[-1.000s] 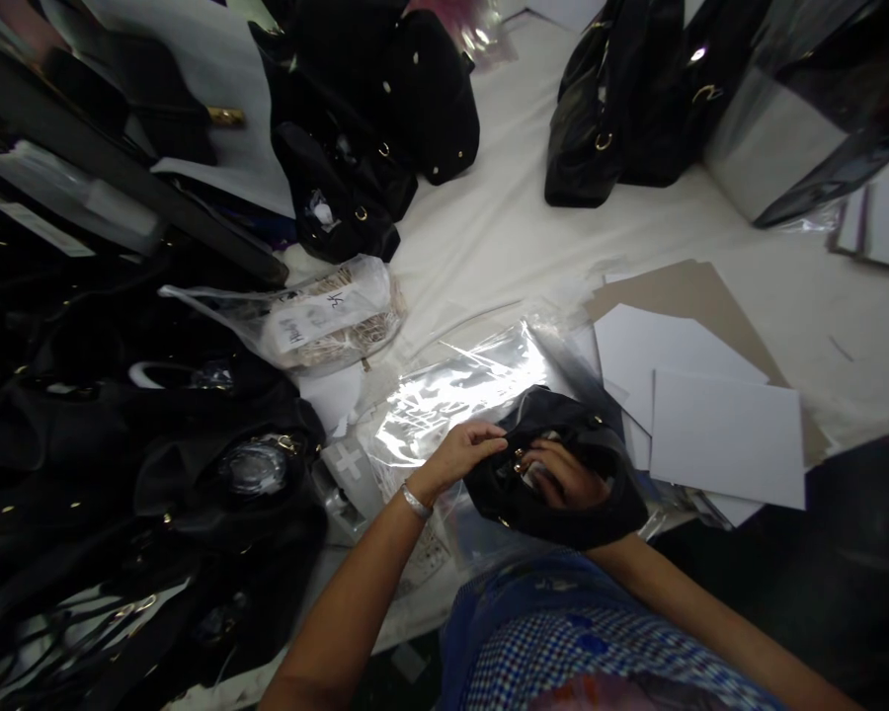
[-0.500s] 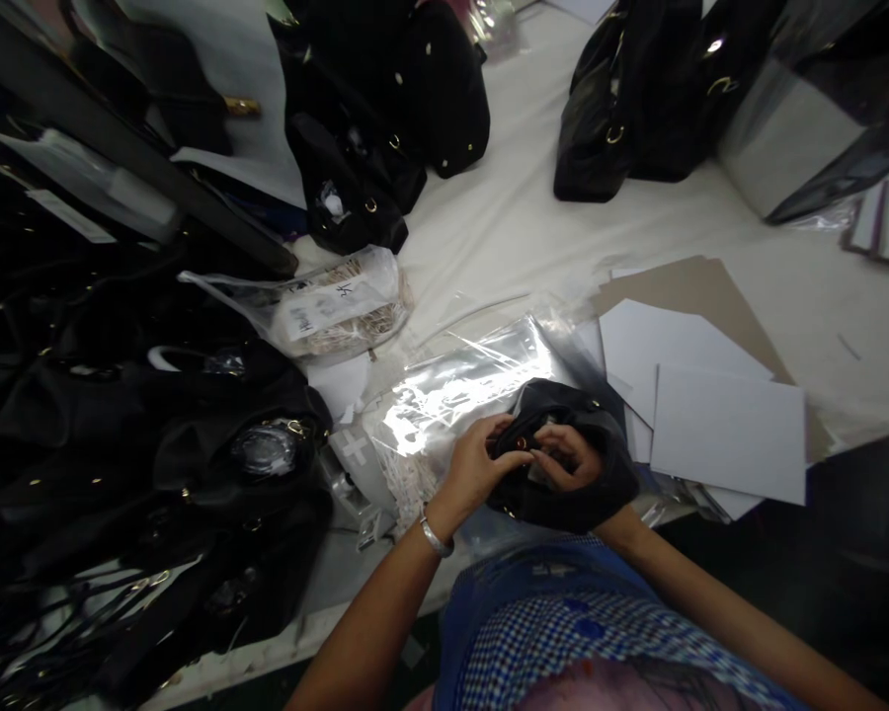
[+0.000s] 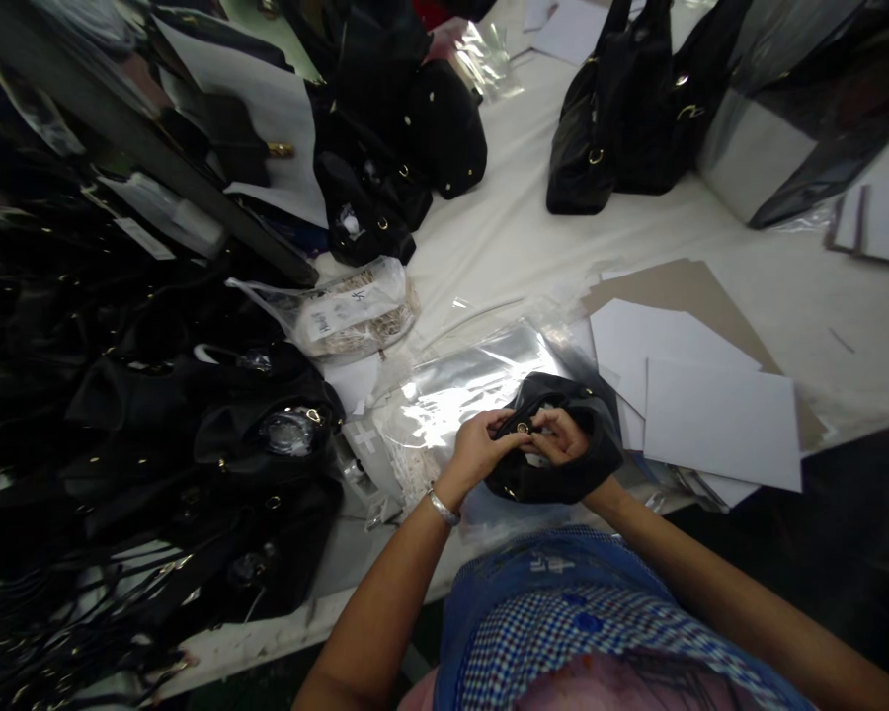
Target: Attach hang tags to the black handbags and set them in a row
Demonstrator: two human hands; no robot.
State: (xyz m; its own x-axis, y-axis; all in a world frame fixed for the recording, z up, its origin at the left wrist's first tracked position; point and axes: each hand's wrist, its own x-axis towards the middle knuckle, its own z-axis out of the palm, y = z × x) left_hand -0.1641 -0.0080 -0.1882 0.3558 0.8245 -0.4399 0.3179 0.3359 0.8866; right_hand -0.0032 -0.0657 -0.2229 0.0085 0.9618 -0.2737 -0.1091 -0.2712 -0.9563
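A small black handbag [image 3: 555,484] lies in front of my body, its mouth facing up. My left hand [image 3: 483,449] grips the bag's edge beside a round gold fitting, thumb against fingers. Reaching into the mouth, my right hand [image 3: 561,436] has its fingers pinched near that same fitting, close to the left thumb. What lies between the right fingertips is hidden; something pale shows just below them. Under the bag spread clear plastic sleeves [image 3: 481,365], shiny with reflected light.
White cards [image 3: 722,425] and a brown board [image 3: 682,286] lie to the right. A plastic bag of tan strings [image 3: 360,311] sits to the left. Black handbags [image 3: 267,395] crowd the left side, and more handbags [image 3: 585,158] stand at the back of the white table [image 3: 504,227].
The view has shifted, so the surroundings at left appear further right. Both hands stay at the bag's mouth, and the gold fitting now shows more plainly between them.
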